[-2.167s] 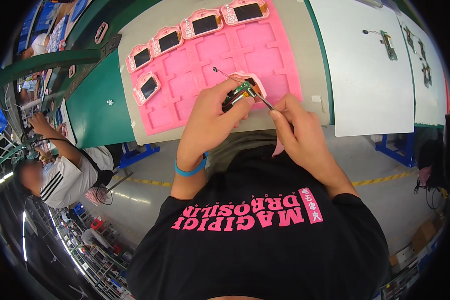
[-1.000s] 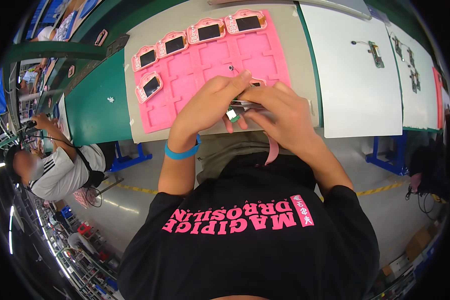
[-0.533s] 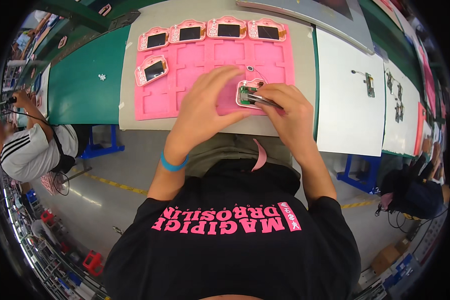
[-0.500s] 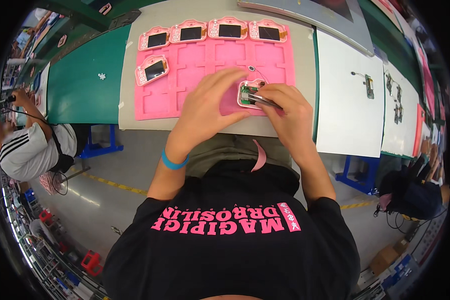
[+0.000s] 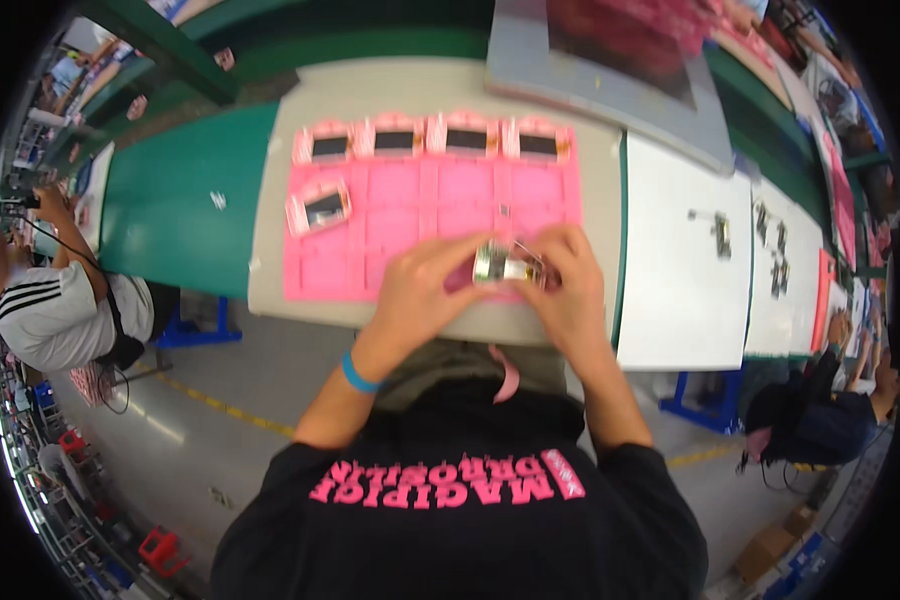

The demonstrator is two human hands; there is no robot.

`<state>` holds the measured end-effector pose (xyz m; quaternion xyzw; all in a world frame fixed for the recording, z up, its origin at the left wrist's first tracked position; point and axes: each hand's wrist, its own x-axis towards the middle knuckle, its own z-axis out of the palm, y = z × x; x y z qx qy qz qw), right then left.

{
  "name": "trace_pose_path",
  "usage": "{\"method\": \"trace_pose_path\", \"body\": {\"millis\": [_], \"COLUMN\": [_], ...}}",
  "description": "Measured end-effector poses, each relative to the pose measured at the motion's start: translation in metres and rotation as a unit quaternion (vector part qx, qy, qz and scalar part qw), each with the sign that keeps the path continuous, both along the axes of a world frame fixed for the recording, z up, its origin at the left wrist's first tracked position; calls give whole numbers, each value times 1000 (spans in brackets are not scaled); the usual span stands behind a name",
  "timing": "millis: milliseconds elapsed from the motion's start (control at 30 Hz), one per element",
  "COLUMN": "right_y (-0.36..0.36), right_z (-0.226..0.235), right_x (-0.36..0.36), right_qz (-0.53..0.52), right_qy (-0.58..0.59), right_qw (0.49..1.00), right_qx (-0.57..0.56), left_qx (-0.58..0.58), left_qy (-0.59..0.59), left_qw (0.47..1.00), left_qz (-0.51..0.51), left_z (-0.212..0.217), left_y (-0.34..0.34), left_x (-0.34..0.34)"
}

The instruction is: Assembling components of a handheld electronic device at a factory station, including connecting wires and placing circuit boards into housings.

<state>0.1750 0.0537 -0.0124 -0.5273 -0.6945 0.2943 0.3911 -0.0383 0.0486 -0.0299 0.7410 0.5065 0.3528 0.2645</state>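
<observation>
Over the near right part of the pink foam tray (image 5: 390,185), I hold a small pale handheld device casing (image 5: 492,262) with a green circuit board inside. My left hand (image 5: 417,288) grips its left edge between thumb and fingers. On the other side, my right hand (image 5: 573,290) pinches its right edge. Motion blur smears the parts between my fingers, and I cannot make out whether tweezers are still in my right hand. A small dark round part (image 5: 505,211) on a thin wire lies just beyond the casing.
Several pink casings with dark screens (image 5: 464,140) line the tray's far row; another screen casing (image 5: 320,208) sits tilted at left. Loose circuit boards (image 5: 722,235) lie on the white surface at right. A grey metal frame (image 5: 610,95) stands behind. People work on both sides.
My left hand has closed in from beside the casing and now grips it. My right hand has shifted from holding tweezers over the board to the casing's right edge. The view has tilted.
</observation>
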Motion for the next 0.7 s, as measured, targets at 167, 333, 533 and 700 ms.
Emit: {"method": "trace_pose_path", "body": {"millis": [167, 333, 533, 700], "right_y": [-13, -29, -30, -36], "right_z": [12, -1, 11, 22], "right_x": [34, 42, 58, 125], "right_qz": [-54, -16, -37, -155], "right_qy": [84, 98, 116, 34], "right_qw": [990, 988, 987, 983], "right_qx": [-97, -116, -106, -96], "left_qx": [-177, -93, 131, 27], "left_qy": [-157, -32, 114, 180], "left_qw": [971, 990, 974, 982], "left_qz": [18, 105, 148, -49], "left_z": [42, 76, 40, 70], "left_y": [6, 111, 220, 126], "left_x": [-40, -74, -67, -15]}}
